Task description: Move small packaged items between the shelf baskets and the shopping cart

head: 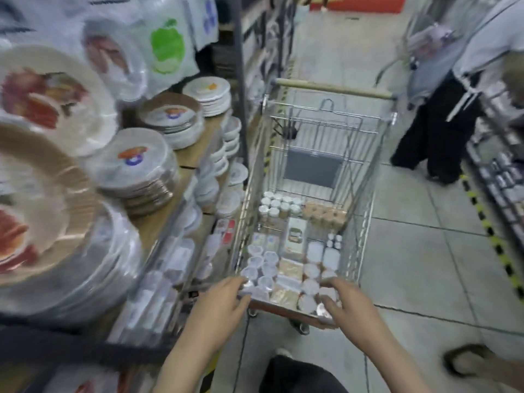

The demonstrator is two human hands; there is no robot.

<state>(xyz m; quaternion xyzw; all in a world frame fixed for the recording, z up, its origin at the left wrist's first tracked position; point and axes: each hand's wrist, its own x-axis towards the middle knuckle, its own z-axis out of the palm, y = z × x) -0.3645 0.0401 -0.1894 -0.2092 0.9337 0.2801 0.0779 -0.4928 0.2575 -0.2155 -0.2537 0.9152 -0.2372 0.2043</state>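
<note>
The wire shopping cart (365, 177) stands in the aisle ahead of me, its wooden-coloured handle bar at the far end. Its floor holds many small packaged items: white-lidded cups (262, 263), small white-capped jars (279, 205), brown packets (324, 215) and a green-labelled box (295, 236). My left hand (224, 303) grips the cart's near rim at its left corner, fingers curled over the edge. My right hand (344, 303) grips the same rim at the right corner, with fingers and thumb around it. The picture is blurred.
Stacks of plastic-wrapped plates (136, 165) fill the shelf on my left, with small packs (175, 256) on the lower shelf. A person in black trousers (433, 131) stands far right beside another cart. A low shelf (499, 177) and yellow-black floor tape (493, 236) line the right.
</note>
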